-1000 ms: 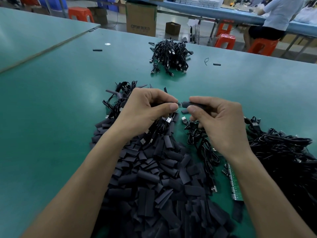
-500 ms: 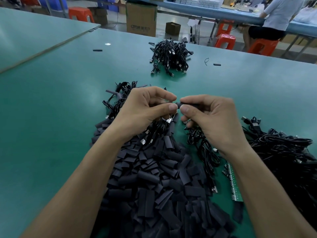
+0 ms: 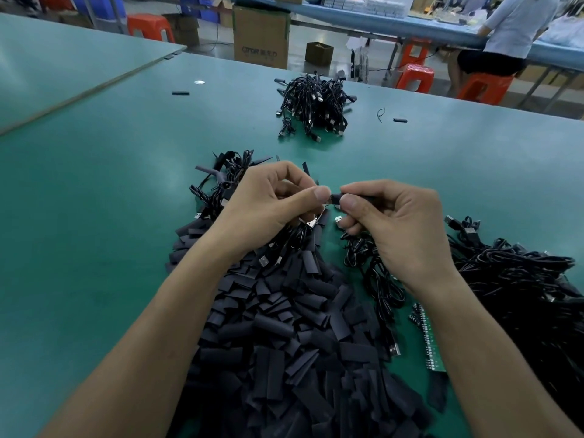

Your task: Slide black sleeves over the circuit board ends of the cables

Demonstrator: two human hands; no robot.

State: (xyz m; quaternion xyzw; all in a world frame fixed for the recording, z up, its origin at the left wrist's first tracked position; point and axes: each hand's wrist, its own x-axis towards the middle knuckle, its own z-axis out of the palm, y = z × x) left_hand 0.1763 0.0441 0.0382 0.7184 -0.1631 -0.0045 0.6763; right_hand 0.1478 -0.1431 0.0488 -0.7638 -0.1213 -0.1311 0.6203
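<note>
Up close in the head view, our left hand (image 3: 275, 207) and right hand (image 3: 395, 222) meet above the green table (image 3: 94, 216), thumb tips nearly touching. The right hand pinches a black sleeve (image 3: 360, 197) between thumb and forefinger, with its other fingers curled beneath. The left thumb and forefinger pinch right at the sleeve's left tip. The board end is hidden there, so we cannot tell how far in it sits. The left hand's lower fingers curl round a bunch of cables (image 3: 300, 235) that hangs down with silver plugs showing.

Beneath our forearms lies a big pile of sleeves (image 3: 284, 327). Just beside it, under the right hand, a loose cable (image 3: 379, 279) coils. A green strip (image 3: 431, 343) of boards lies by the right forearm. A heap (image 3: 521, 286) of cables fills the right edge. Farther off a bundle (image 3: 316, 102) sits near the table's far side, with a stray sleeve (image 3: 180, 93) well to its left. Beyond stand a box (image 3: 260, 36), orange stools (image 3: 415, 75) and a seated person (image 3: 512, 30) at another bench.
</note>
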